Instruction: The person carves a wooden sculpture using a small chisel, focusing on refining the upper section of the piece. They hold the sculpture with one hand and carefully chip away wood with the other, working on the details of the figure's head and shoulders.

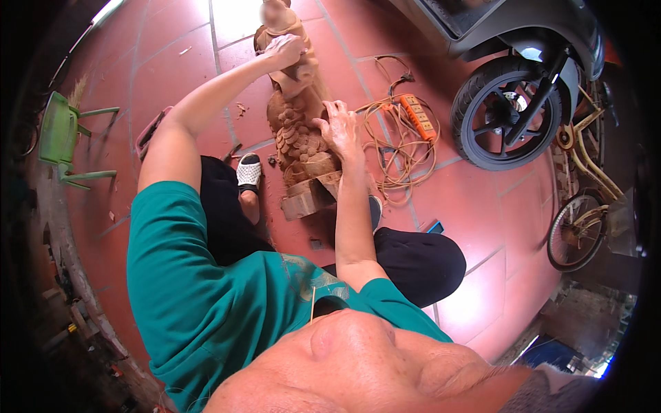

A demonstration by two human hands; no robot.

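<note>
A carved wooden statue [303, 148] stretches away from me across the tiles, its blocky base between my feet. Rounded, scale-like carving covers its lower part; the far end is smooth and blurred. My left hand [286, 51] reaches to the upper part, its fingers bent over the wood. Whether a small tool is under that palm is hidden. Lower down, my right hand [340, 131] rests against the statue's right side, fingers apart and thumb toward the carving. Nothing shows in its grasp.
An orange power strip [417, 117] and tangled orange cable [396, 162] lie to the right. Beyond stand a motor scooter's front wheel [509, 113] and a bicycle wheel [577, 230]. A small green chair [58, 127] is at left. Wood shavings [241, 109] dot the floor.
</note>
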